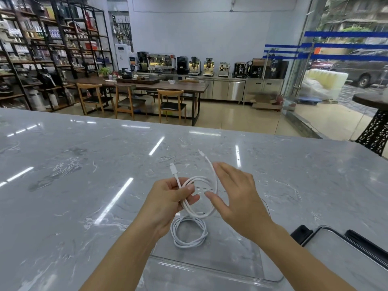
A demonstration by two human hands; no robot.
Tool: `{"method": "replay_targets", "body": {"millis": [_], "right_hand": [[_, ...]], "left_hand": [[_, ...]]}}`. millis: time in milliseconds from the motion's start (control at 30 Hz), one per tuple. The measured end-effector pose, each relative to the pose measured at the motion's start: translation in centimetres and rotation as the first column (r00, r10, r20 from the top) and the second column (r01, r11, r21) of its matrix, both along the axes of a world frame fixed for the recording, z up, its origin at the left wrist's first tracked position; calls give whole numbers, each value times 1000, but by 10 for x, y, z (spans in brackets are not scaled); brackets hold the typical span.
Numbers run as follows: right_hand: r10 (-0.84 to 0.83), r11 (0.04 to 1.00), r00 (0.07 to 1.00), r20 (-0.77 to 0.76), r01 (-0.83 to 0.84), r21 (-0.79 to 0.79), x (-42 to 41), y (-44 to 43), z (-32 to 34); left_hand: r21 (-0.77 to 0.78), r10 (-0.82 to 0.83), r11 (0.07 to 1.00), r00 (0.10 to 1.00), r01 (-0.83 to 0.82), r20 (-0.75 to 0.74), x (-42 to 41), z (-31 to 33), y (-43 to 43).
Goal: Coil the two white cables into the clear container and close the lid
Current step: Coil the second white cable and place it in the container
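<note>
Here, left hand [168,200] pinching looped cable [206,185] above open box [210,269]; right hand [237,198] spread, holding nothing, just right; second coil [189,234] lying inside below.

The bench [88,185] is seen as glossy grey marble. The cables [190,238] look smooth white plastic. The container [210,267] is clear plastic.

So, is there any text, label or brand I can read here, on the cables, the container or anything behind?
No text can be read.
Held cable, coiled cable, clear container and lid: no print visible.
Shelf goods: labels too small and blurred.
Coffee machines: any badges too small to read.
White panel by the shelves: dark marks, unreadable.
Blue stripes on the glass: no lettering.
</note>
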State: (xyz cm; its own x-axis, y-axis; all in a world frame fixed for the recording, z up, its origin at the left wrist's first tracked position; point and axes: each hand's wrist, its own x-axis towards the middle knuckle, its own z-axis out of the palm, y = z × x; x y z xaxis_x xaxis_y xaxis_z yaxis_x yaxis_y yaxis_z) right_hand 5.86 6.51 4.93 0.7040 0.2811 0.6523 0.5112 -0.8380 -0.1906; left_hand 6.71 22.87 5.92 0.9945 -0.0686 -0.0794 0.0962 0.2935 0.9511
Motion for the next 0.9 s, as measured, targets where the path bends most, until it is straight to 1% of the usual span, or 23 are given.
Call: {"method": "replay_targets", "body": {"millis": [67, 100, 167, 233, 300, 333, 367, 400, 433, 467, 533, 567, 600, 633, 667, 700, 733, 800, 867, 900], "right_hand": [[-41, 998, 996, -78, 36, -59, 4, 3, -5], [-49, 998, 990, -133, 43, -47, 6, 4, -7], [-40, 997, 968, -248, 56, 58, 7, 6, -8], [0, 982, 957, -291, 54, 179, 8, 7, -7], [36, 962, 950, -310, 51, 268, 8, 8, -4], [65, 946, 944, -324, 45, 320, 7, 7, -3], [103, 922, 934, -342, 39, 385, 7, 7, -2], [141, 892, 923, -359, 39, 450, 6, 6, -1], [169, 865, 913, -371, 43, 500, 6, 6, -2], [181, 851, 910, -374, 46, 524, 6, 5, -2], [179, 870, 923, -342, 14, 493, 4, 6, -3], [160, 904, 945, -286, -24, 427, 1, 7, -3], [132, 947, 971, -199, -64, 315, 0, 7, -3], [107, 982, 988, -108, -89, 165, -1, 7, -2], [90, 996, 996, -25, -89, 20, -1, 7, -1], [80, 993, 996, 44, -76, -90, -2, 6, 1], [79, 984, 993, 92, -64, -164, -2, 5, 3], [86, 971, 982, 166, -46, -233, -2, 4, 5], [96, 968, 970, 224, -38, -249, -2, 4, 6], [112, 966, 960, 255, -45, -256, -2, 3, 6]], "left_hand": [[79, -40, 996, 998, 37, 42, -3, -2, -4], [149, -56, 988, 996, 45, 68, -4, -3, -6], [349, -69, 937, 990, 21, 127, -6, -5, -10], [554, -100, 832, 973, -34, 210, -7, -6, -14], [728, -139, 672, 941, -139, 308, -5, -11, -15], [766, -154, 616, 927, -182, 344, -3, -13, -15], [782, -176, 592, 916, -195, 361, -1, -14, -15], [785, -205, 593, 910, -178, 361, 0, -14, -14], [777, -231, 614, 910, -138, 344, 0, -14, -15], [749, -238, 657, 917, -91, 319, -1, -13, -16], [645, -196, 764, 945, -20, 262, -2, -12, -18], [598, -175, 802, 959, 7, 223, -2, -12, -18], [559, -167, 828, 969, 37, 184, -2, -12, -18], [525, -174, 848, 973, 69, 152, -2, -12, -17], [502, -191, 859, 973, 101, 130, -2, -12, -15], [487, -210, 864, 971, 130, 114, -2, -12, -14], [469, -225, 870, 969, 152, 104, -2, -12, -13], [382, -238, 905, 967, 187, 92, -3, -11, -11], [284, -246, 934, 967, 216, 71, -3, -8, -7], [261, -256, 937, 965, 233, 55, -2, -5, -5]]}}
